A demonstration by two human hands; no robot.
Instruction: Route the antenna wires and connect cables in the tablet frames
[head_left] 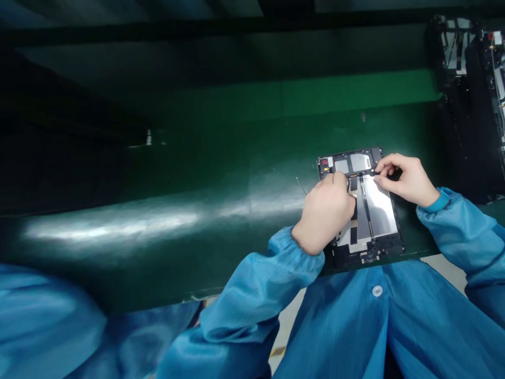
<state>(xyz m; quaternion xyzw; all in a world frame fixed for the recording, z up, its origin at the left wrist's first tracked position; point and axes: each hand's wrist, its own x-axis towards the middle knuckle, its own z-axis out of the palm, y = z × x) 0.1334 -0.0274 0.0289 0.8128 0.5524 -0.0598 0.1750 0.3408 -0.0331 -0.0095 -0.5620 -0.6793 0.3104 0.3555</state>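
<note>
An opened tablet [379, 210] lies face down near the front edge of a green conveyor belt [158, 221], its silver battery plates and black frame showing. My left hand [325, 216] rests on the tablet's left side with fingers curled; a thin metal tool [301, 185] sticks out beyond it to the upper left. My right hand [406, 179] sits at the tablet's upper right, thumb and forefinger pinched on a small part near the top edge. I cannot make out what the pinch holds. Both arms wear blue smock sleeves.
A stack of dark tablet frames [469, 63] stands at the far right of the belt. A blue-clad arm of another person [47, 326] fills the lower left. A small pale object [149, 138] lies far back on the belt.
</note>
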